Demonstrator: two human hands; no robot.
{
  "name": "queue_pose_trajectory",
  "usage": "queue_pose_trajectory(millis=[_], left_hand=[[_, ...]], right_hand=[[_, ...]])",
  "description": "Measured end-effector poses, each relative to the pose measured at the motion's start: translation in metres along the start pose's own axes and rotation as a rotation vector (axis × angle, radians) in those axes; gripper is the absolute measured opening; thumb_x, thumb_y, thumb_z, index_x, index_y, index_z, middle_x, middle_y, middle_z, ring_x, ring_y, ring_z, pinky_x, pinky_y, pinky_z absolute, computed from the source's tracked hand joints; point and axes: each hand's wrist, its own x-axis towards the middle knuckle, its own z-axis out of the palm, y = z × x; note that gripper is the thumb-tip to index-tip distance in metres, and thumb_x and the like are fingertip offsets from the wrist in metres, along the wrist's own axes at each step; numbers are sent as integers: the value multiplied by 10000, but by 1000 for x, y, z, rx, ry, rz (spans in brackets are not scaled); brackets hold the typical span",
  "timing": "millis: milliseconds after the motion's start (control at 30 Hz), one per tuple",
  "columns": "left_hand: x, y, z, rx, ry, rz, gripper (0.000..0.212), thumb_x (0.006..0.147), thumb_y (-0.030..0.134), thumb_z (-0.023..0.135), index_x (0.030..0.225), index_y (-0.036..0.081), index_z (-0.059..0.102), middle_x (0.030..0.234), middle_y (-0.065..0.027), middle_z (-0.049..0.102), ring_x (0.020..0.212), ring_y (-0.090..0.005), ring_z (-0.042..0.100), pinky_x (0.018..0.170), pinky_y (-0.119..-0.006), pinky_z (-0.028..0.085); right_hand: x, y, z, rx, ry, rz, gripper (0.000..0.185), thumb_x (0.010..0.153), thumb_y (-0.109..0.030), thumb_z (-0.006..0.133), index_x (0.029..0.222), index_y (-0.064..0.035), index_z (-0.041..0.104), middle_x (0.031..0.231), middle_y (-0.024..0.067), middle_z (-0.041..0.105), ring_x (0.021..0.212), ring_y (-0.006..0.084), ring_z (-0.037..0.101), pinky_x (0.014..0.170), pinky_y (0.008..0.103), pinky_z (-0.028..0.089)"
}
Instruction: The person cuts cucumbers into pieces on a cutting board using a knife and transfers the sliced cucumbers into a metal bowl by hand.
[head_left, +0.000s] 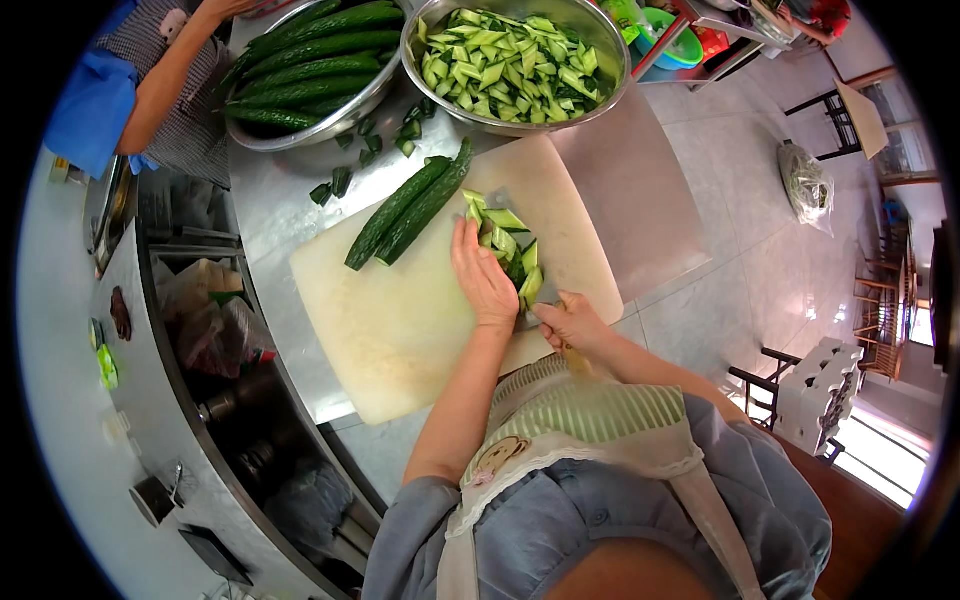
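Note:
My left hand (484, 281) is cupped flat against the left side of a small heap of cut cucumber pieces (504, 238) on a white cutting board (360, 330). The pieces lie over a broad metal blade (550, 277), probably a cleaver's. My right hand (571, 324) grips its handle, at the near right part of the board. Two whole cucumbers (420, 206) lie side by side on the board, left of my left hand. Beyond the board stands a steel bowl (622, 79) full of cut cucumber pieces (517, 67).
Left of that bowl, a second steel bowl (232, 135) holds whole cucumbers (315, 71). Cucumber ends (341, 181) lie loose on the steel table (277, 217). Another person's arm (165, 75) is at the upper left. Open shelving (225, 322) stands left; a plastic bag (806, 184) lies on the floor.

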Motion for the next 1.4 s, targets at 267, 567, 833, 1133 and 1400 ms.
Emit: queue_pose_trajectory(millis=[267,567,833,1133,1400], left_hand=[[7,29,-14,-50,27,-45,514,1095,284,298,1407,-64,512,1491,-313,430,1357,-457,439,1144,-484,326],[109,139,3,64,-190,382,605,961,346,621,1474,56,486,1553,-254,364,1440,-469,318,1149,-592,266],[175,156,69,306,-390,731,458,872,408,727,1271,185,695,1462,-141,497,1401,-448,388,1112,-702,281],[249,106,125,442,-367,704,446,957,397,634,1344,175,628,1429,-155,531,1384,-369,446,1148,-662,274],[273,88,71,595,-78,415,427,1056,350,501,1403,113,581,1417,-176,560,1318,-368,504,1140,-553,337]], right_hand=[[-29,-35,0,-121,-37,-11,268,945,-217,689,925,3,538,677,57,589,498,116,524,448,282,437],[-57,-129,-35,123,-36,-149,228,949,-202,674,953,-27,529,686,41,576,506,109,510,460,289,427],[-43,-183,-79,267,-9,-187,166,947,-152,660,981,-50,534,719,47,573,506,121,501,470,291,435],[-23,-192,-108,253,-41,-200,169,915,-103,679,919,-51,518,708,50,576,523,115,516,453,293,433],[-47,-186,-116,15,120,-272,168,921,-122,686,881,-28,553,679,36,577,530,92,521,463,271,426]])
